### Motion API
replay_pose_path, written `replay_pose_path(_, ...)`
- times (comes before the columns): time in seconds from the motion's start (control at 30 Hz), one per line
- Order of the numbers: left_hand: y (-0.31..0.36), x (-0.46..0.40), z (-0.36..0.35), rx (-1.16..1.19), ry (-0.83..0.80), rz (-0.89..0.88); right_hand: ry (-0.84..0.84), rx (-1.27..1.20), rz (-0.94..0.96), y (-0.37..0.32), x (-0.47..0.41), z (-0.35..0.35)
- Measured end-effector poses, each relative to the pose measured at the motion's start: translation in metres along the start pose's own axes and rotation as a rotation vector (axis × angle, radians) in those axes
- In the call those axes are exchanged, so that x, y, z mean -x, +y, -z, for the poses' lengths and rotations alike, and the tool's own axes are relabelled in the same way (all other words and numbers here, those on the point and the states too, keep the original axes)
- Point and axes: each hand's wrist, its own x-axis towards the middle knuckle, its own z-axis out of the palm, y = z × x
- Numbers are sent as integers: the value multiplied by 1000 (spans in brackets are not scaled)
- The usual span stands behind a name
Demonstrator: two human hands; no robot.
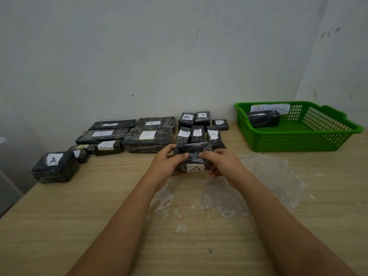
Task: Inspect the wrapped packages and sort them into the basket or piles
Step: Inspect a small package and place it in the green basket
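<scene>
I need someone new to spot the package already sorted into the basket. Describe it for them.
Start at the green plastic lattice basket on the right end of the wooden table, with the white ABNORMAL sign on its far wall. Just below that sign lies one dark wrapped package. It is the only package inside the basket; all others sit on the table or in the hands.

Beyond the fingers [180,156], labelled packages [147,139] lie in rows on the surface [79,216]. Right of the fingers sits the basket [298,144]. One package [262,118] lies in it.
</scene>
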Motion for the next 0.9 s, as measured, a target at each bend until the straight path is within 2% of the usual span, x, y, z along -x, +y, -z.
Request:
replay_pose_path(0.13,3,4,-3,-58,-62,15,33,49,-13,2,-2,3)
replay_pose_path(0.37,7,8,-1,80,-101,12,38,25,-85,1,-1,4)
replay_pose_path(0.5,6,6,-1,159,-72,62,9,-149,-108,-7,3,1)
replay_pose_path(0.6,6,6,-1,166,-98,108,-33,-281,-75,-6,3,1)
replay_pose_path(0.7,4,5,-2,62,-82,79,-72,-338,-44,-5,6,1)
replay_pose_path(0.9,11,7,-3,57,-81,32,-110,-317,77,-7,12,-7)
